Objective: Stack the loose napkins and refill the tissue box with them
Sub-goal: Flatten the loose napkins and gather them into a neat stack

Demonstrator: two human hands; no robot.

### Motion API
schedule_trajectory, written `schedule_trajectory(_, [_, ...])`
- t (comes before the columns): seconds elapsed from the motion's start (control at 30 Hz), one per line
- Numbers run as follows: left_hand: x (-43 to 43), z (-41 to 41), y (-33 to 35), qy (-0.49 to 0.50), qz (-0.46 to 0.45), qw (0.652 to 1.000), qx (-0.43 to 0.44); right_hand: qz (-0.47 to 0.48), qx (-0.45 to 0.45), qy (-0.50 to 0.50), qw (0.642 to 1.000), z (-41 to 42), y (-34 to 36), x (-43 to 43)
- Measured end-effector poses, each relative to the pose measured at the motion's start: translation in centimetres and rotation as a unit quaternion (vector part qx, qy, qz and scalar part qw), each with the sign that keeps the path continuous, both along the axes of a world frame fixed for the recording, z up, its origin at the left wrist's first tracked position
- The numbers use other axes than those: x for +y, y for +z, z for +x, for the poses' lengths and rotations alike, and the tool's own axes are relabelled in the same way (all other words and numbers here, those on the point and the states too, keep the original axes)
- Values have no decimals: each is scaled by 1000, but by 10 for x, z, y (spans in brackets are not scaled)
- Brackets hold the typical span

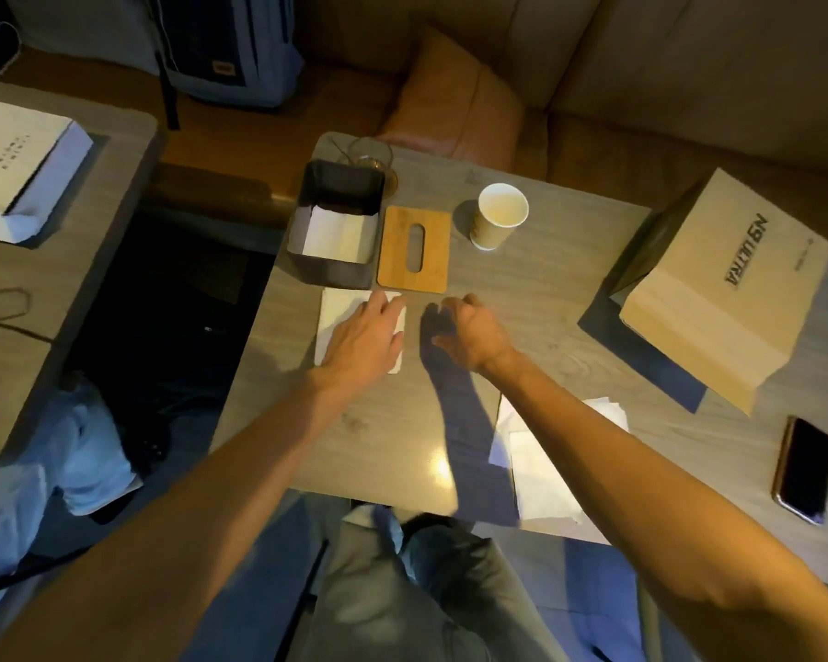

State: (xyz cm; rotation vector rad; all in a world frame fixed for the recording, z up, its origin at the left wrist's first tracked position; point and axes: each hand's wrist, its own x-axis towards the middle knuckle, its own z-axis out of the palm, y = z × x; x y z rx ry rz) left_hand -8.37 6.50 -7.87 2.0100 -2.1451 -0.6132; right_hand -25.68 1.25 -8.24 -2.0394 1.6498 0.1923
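Stacking step: a stack just before the box is pressed by the left hand, fingers straight and together. The right hand is loosely curled, empty. Napkins well short of the box likely need gathering next.

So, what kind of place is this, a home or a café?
Probably a café or lounge, though I cannot be sure: a brown sofa with a cushion behind a wooden table, with a paper cup and an open tissue box on it.
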Motion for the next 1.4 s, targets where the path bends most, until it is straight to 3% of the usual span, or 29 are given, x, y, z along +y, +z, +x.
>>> schedule_trajectory(0.2, [3, -75, -9, -93, 50, 992, 74, 70, 64, -42, 995, -75, 6, 15])
schedule_trajectory(0.4, [26, -132, -22, -142, 118, 983, 21, 69, 57, -67, 994, -115, -14, 54])
schedule_trajectory(0.57, [30, -144, -29, -121, 136, 983, 24, 43, 51, -56, 996, -116, -19, 60])
schedule_trajectory(0.67, [24, -143, -29, -51, 167, 980, 97, 35, -15, -88, 995, -116, -19, 56])
schedule_trajectory(0.83, [8, -124, -19, 88, 244, 934, 245, 46, -186, -206, 960, -117, -5, 35])
schedule_trajectory(1.17, [-14, -46, 7, 282, 209, 839, 416, -3, -287, -264, 921, -58, 17, 5])
schedule_trajectory(1.27, [-10, -16, 6, 356, 150, 825, 412, 16, -310, -257, 915, -25, 14, 5])
schedule_trajectory(1.4, [-1, 20, 4, 381, 23, 883, 274, 55, -325, -236, 914, 16, 11, 8])
